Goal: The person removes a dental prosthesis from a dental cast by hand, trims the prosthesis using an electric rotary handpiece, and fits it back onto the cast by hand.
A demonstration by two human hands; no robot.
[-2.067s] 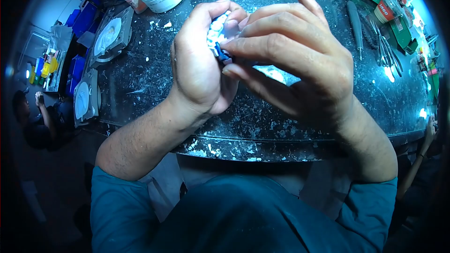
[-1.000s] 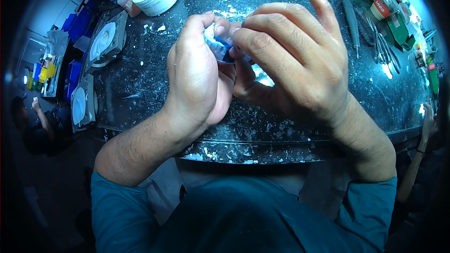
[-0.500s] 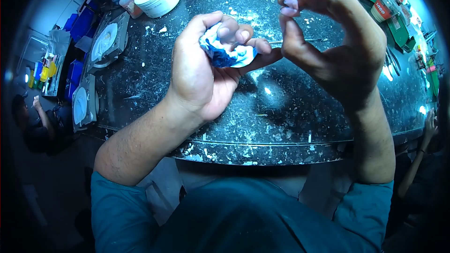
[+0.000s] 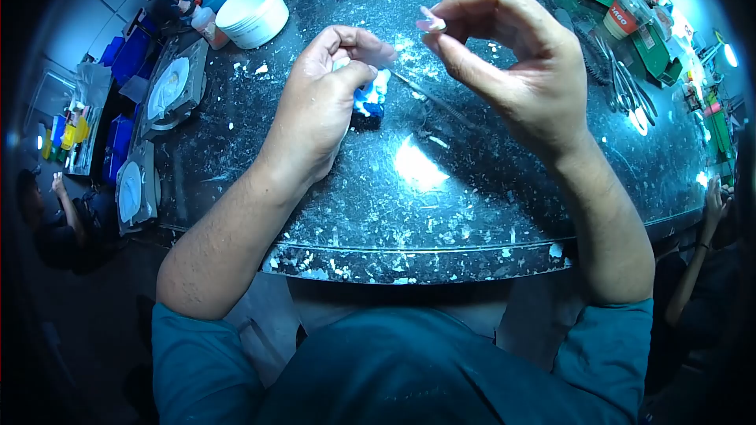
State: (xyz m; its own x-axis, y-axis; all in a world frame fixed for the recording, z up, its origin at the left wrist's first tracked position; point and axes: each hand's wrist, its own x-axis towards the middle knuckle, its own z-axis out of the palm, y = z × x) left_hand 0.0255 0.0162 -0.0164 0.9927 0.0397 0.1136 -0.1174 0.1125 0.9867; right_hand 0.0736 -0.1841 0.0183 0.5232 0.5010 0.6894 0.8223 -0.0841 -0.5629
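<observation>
My left hand [image 4: 319, 94] is curled around a lumpy blue-and-white piece [image 4: 373, 96] that looks like moulded material, its far side hidden by the fingers and thumb. A thin dark rod [image 4: 433, 97] runs from beside those fingertips down to the right; whether the hand grips it or it lies on the table, I cannot tell. Held up to the right, my right hand [image 4: 520, 71] pinches a small pinkish-white piece [image 4: 431, 22] between thumb and forefinger. The two hands are apart above the dark table [image 4: 441, 212].
A white tub [image 4: 253, 16] stands at the back left, beside a small bottle [image 4: 209, 27]. Scissors [image 4: 630, 94] lie at the right near a paper cup [image 4: 622, 17]. White flecks are scattered over the tabletop. Other people sit at both edges.
My left hand has turned and its thumb now covers more of the blue-and-white piece. My right hand has moved left and away from it, with the small piece still pinched.
</observation>
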